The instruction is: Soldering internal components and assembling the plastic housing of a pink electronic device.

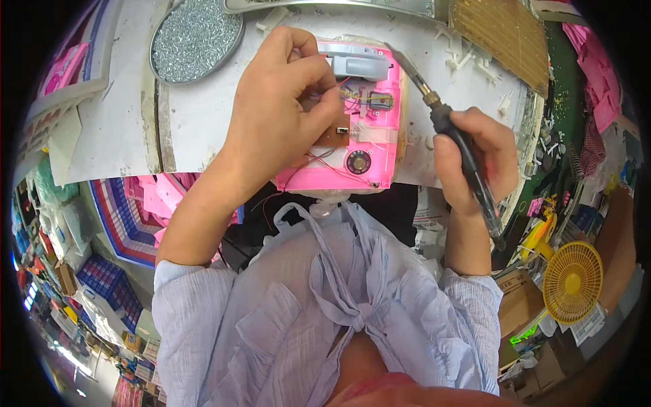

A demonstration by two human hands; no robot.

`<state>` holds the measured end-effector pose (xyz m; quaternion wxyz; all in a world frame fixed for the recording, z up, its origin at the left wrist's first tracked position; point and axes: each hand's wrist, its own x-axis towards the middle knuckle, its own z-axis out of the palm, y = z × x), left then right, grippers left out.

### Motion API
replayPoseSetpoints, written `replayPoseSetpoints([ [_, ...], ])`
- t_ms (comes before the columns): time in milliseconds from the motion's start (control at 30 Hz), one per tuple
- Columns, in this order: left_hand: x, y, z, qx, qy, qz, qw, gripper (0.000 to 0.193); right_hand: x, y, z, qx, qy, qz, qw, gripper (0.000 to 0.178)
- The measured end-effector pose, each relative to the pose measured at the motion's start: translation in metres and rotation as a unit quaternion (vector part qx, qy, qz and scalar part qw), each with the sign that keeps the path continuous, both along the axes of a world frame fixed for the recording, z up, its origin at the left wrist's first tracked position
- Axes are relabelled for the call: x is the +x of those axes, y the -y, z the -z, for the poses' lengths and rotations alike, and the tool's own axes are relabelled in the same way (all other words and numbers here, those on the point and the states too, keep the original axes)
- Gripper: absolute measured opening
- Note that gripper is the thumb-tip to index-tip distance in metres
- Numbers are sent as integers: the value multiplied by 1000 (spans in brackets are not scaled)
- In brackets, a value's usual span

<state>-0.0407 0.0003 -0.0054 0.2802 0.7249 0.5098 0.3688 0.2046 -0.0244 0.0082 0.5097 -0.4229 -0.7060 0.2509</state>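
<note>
The right hand (480,159) grasps a soldering iron (445,123), tip at the pink housing's (385,163) one o'clock; a slip could scorch plastic. The left hand's (281,102) fingertips pinch together, contents unclear.

Pale blue blouse (417,325), ruffles (274,312), tied bow (363,313)
</note>
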Motion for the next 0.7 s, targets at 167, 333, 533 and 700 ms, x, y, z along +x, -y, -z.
replayPoseSetpoints([
  [167,-3,1,1,10,-8,6,1000,7,3,2,-7,-19,74,-88,993,30],
  [333,-2,-1,2,26,-24,6,999,7,-5,0,-8,34,111,-126,985,35],
  [533,0,-2,3,26,-1,-6,1000,10,-6,-1,0,54,107,-118,986,36],
  [700,1,-2,3,29,2,-13,999,11,-6,-4,0,58,107,-130,984,35],
])
